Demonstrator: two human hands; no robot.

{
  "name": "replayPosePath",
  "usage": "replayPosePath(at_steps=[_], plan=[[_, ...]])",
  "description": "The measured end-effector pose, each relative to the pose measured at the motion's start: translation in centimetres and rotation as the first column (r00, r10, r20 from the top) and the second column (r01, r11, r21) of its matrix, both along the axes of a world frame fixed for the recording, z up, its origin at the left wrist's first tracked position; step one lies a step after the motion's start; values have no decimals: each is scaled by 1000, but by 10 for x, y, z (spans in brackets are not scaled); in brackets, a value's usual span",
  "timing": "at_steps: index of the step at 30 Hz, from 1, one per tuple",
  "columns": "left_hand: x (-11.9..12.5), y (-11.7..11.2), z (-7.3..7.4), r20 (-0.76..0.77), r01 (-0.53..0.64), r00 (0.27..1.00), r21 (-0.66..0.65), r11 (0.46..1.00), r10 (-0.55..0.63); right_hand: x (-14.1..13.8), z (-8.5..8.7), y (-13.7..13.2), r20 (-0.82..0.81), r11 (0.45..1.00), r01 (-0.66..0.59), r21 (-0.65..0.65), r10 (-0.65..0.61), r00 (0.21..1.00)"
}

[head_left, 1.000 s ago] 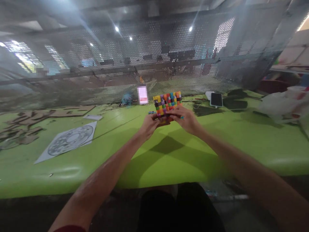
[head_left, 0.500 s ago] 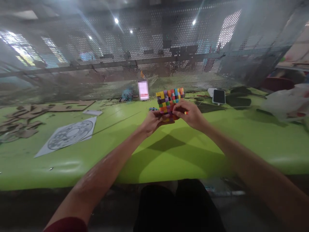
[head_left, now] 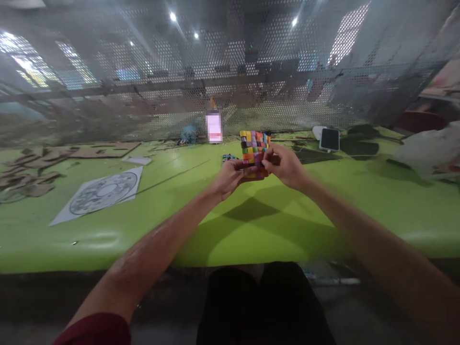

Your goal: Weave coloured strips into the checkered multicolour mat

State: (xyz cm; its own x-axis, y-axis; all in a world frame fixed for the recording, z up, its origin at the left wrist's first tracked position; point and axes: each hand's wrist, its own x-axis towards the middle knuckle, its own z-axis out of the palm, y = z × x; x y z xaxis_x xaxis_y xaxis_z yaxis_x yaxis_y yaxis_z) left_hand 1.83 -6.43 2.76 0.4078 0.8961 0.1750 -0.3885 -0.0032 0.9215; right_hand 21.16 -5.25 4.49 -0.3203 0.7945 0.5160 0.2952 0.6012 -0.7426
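From my remote feed, the left hand (head_left: pixel 231 178) clamps the lower left of a multicoloured, checkered rectangular piece woven from flat glossy strips (head_left: pixel 250 148), held up above the glossy lime-green table (head_left: pixel 161 230), and the right hand (head_left: pixel 285 165) pinches its lower right edge, exact strip hidden. I'd want the left grip firm but not crushing, the right pinch close to the weave, pulling gently so neighbouring strips lie flat.

A maroon sleeve (head_left: pixel 96 330) and black trousers (head_left: pixel 230 306) show.
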Motion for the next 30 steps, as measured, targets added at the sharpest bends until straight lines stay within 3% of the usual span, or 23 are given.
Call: replayPosePath(at_steps=[9, 19, 25, 30], plan=[[-2, 0, -2, 22, 33, 999, 9, 999, -33, -1, 8, -2, -50, 999, 22, -47, -25, 998], [-2, 1, -4, -33, 42, 999, 74, 996, -40, 1, 11, -3, 9, 992, 57, -115, -56, 998], [-3, 0, -7, -35, 49, 998, 135, 990, -45, 2, 13, -4, 0, 992, 33, -120, -34, 999], [-2, 0, -7, -74, 17, 997, 128, 992, -8, 3, 16, -6, 97, 993, -22, -117, 33, 995]])
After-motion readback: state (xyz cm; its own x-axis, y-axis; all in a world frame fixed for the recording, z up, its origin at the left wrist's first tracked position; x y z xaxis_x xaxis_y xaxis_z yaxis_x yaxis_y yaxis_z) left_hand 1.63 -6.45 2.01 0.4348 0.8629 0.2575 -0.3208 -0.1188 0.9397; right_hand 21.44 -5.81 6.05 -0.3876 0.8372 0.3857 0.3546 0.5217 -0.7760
